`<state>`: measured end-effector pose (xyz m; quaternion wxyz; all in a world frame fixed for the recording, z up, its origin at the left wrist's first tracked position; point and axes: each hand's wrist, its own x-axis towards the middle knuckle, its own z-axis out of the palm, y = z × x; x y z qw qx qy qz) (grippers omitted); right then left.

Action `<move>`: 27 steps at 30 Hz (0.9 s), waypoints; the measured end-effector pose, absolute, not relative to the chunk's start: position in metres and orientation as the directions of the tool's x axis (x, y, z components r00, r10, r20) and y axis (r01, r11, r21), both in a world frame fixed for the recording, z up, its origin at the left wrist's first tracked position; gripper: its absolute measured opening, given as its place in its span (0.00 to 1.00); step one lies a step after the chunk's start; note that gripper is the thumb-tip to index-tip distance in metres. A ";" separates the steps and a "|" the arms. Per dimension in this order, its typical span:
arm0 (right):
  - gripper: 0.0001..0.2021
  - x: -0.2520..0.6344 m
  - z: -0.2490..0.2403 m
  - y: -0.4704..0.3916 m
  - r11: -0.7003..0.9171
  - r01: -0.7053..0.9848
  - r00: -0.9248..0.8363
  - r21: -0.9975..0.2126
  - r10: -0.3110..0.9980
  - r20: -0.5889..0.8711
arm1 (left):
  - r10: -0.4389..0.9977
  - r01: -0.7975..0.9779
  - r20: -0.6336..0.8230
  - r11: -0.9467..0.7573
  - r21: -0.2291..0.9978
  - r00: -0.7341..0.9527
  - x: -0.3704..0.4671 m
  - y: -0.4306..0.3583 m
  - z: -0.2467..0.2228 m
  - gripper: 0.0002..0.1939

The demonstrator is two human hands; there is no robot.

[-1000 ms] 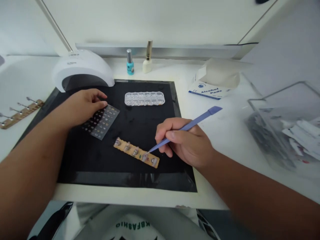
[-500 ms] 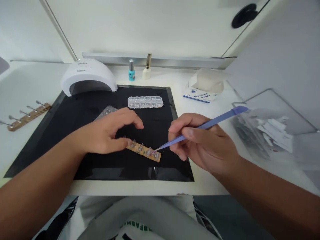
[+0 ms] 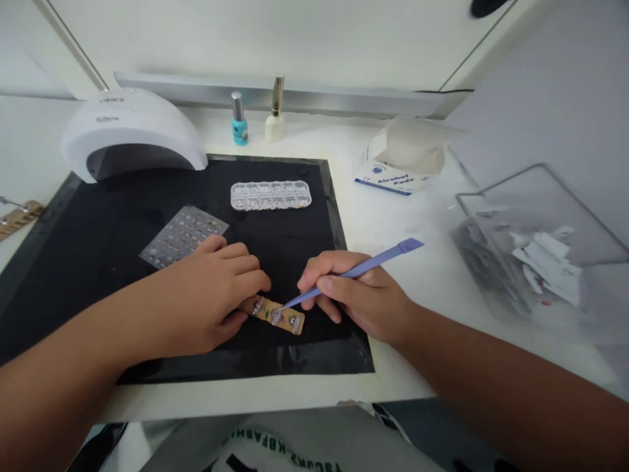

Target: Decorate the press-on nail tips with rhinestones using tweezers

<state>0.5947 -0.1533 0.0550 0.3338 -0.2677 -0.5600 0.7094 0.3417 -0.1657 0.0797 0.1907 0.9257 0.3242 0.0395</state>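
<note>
Tip down on the strip, and my right hand [image 3: 356,292] has the slim purple-blue tool with the flat end [image 3: 366,265] pinched between thumb and fingers. Its fine point is right at the middle of three small clear pieces [image 3: 276,317] showing on the narrow tan strip [image 3: 268,310]. That strip lies slanted near the front of the black rectangular mat [image 3: 88,275], and over its far-left end curls my left hand [image 3: 221,292], fingers bent; whether it's pinching the strip or just resting there, I can't tell.

So where are we? Midway, I'd judge: the pieces sit on the strip, the tool is busy at one, and which are finished is too small to make out. Whatever lies beneath my left hand is hidden. Just behind it, the translucent grey sheet [image 3: 184,233] carries plenty of tiny motifs, while further back the clear plastic compartment case [image 3: 270,195] holds little bits. Nothing from either shows in the tool's tip that I can distinguish.
</note>
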 end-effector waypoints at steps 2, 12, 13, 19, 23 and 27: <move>0.08 0.597 0.056 -0.153 -0.147 -0.160 -0.643 -0.976 0.766 -0.010 | 0.611 0.579 -0.045 -0.720 0.382 0.790 0.342 -0.166 0.080 0.12; 0.10 0.603 0.060 -0.154 -0.070 -0.017 -0.627 -0.997 0.778 -0.044 | 0.631 0.602 -0.063 -0.698 0.388 0.773 0.344 -0.169 0.081 0.06; 0.10 0.603 0.061 -0.154 -0.074 -0.017 -0.629 -0.997 0.776 -0.047 | 0.634 0.607 -0.070 -0.694 0.388 0.770 0.344 -0.169 0.081 0.05; 0.10 0.603 0.063 -0.155 -0.056 0.020 -0.637 -0.998 0.769 -0.056 | 0.659 0.629 -0.085 -0.659 0.412 0.747 0.348 -0.172 0.083 0.07; 0.11 0.602 0.064 -0.155 -0.074 0.048 -0.619 -0.996 0.780 -0.088 | 0.675 0.645 -0.089 -0.646 0.409 0.732 0.348 -0.173 0.084 0.05; 0.10 0.602 0.064 -0.155 -0.102 0.034 -0.606 -0.994 0.789 -0.102 | 0.681 0.654 -0.106 -0.630 0.420 0.724 0.349 -0.173 0.085 0.04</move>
